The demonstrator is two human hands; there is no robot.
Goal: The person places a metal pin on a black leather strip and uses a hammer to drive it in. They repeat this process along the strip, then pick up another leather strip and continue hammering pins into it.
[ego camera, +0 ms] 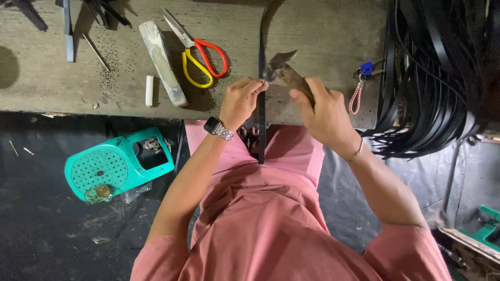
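From the head camera, the black strap (262, 104) runs lengthwise away from the person across the workbench (312, 31) edge, pinched by the left hand (238, 102), while the right hand (325, 112) grips a hammer (284, 70), head pointing left at the strap.

left hand (238, 102) fingers pinched, right hand (324, 113) curled in a fist, both forearms raised

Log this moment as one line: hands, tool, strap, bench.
left hand: pinches black strap | right hand: grips hammer, head at strap | bench: scissors, key ring, strap bundle
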